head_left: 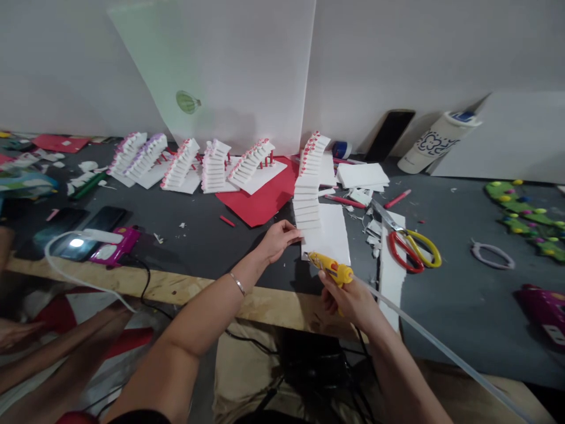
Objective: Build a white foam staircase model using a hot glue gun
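Head view. Left hand [279, 240] reaches in from the near edge, fingers [295, 234] against the lower end of a white foam staircase [308, 191]; whether they grip it, I cannot tell. A bangle [238, 284] circles that wrist. The staircase stands at the left edge of a white sheet [329, 235], on a dark bench [212, 247], its top leaning slightly away.

Right hand [343, 301] is closed around a yellow glue gun [331, 268], nozzle just beside the sheet's near left corner. A long glue stick [445, 353] runs toward the lower right.

Five similar staircases [215, 168] stand in a row to the left, beside red card [260, 197]. Red-and-yellow scissors [408, 250] lie to the right. A co-worker's forearms [57, 359] show lower left.
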Motion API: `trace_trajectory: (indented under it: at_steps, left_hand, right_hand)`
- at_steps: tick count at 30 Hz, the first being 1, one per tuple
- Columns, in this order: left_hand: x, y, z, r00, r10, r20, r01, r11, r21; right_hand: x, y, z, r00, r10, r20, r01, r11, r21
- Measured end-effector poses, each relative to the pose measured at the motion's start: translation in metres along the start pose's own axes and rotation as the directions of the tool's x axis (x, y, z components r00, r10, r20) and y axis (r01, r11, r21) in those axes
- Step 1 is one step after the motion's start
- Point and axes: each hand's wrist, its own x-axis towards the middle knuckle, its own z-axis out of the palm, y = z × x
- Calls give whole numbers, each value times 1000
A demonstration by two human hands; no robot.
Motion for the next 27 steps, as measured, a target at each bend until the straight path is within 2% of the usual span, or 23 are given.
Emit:
trace_trajectory:
  at_steps: [27]
  left_hand:
    - [2,-1,-2,1000,1,0,-1,1000,6]
  right_hand:
    - [4,3,-9,999,-23,26,26,994,-107]
